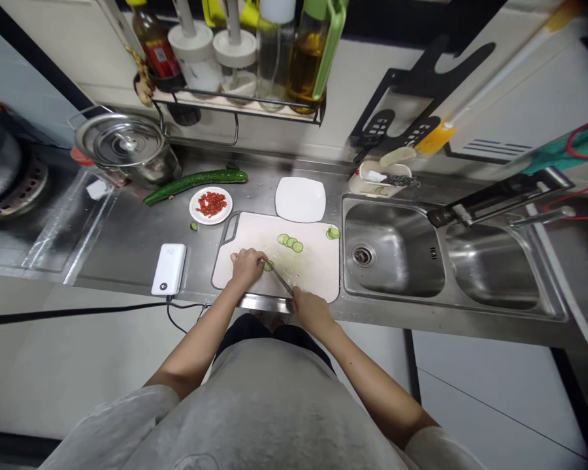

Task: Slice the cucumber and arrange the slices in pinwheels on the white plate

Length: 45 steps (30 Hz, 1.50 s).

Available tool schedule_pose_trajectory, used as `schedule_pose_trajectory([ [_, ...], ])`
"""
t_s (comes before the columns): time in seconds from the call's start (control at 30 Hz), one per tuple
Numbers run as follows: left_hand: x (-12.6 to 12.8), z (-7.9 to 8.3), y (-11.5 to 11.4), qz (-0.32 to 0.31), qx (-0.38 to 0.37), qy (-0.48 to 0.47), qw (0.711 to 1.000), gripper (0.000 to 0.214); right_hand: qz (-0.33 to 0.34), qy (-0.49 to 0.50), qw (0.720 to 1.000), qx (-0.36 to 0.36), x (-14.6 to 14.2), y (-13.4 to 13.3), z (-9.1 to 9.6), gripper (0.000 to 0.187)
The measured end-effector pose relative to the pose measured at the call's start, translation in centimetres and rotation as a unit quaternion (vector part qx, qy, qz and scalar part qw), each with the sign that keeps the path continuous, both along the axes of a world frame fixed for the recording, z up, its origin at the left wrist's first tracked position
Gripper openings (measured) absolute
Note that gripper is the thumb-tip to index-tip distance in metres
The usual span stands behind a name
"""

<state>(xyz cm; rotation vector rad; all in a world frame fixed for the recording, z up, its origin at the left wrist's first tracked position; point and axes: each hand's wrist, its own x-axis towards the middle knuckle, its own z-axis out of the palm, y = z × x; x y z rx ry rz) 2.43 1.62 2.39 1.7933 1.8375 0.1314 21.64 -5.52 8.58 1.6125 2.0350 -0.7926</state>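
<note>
My left hand (247,266) rests curled on the pale cutting board (318,274), its fingers pressed on a short cucumber piece (269,266). My right hand (310,307) grips the handle of a knife (281,281) at the board's near edge, and the blade slants up to the cucumber piece. Several cut cucumber slices (291,243) lie in a row on the board beyond the knife. A few more slices (332,232) sit at the board's far right corner.
A whole cucumber (196,183) and a small plate of red chilli bits (210,205) lie behind the board. Beside them stand a white square plate (300,199), a steel pot (122,147) and a white power bank (169,269). A double sink (441,254) is on the right.
</note>
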Motion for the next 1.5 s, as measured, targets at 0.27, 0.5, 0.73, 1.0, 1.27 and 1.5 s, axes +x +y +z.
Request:
schedule_pose_trajectory([
  [0.27, 0.1, 0.4, 0.0, 0.001, -0.006, 0.000, 1.000, 0.023, -0.003, -0.006, 1.000, -0.030, -0.2, 0.2, -0.3, 0.030],
  [0.5, 0.3, 0.4, -0.1, -0.002, -0.006, 0.004, 1.000, 0.021, -0.005, -0.005, 0.999, -0.035, -0.4, 0.4, -0.2, 0.030],
  [0.73, 0.9, 0.1, -0.1, -0.020, -0.008, 0.022, 1.000, 0.020, -0.012, 0.000, 0.999, -0.030, 0.1, -0.2, -0.5, 0.028],
  [1.0, 1.5, 0.5, -0.1, -0.014, -0.006, 0.024, 1.000, 0.018, -0.010, -0.027, 0.997, -0.070, 1.5, -1.8, 0.4, 0.032],
  [1.27, 2.2, 1.6, -2.0, 0.021, 0.000, -0.028, 0.999, 0.011, -0.002, -0.005, 0.999, -0.035, 2.9, -2.8, -0.3, 0.033],
  [1.5, -1.6, 2.4, -3.5, 0.125, -0.004, -0.074, 0.989, 0.014, -0.003, -0.009, 0.999, -0.051, 2.9, -2.3, 0.3, 0.033],
])
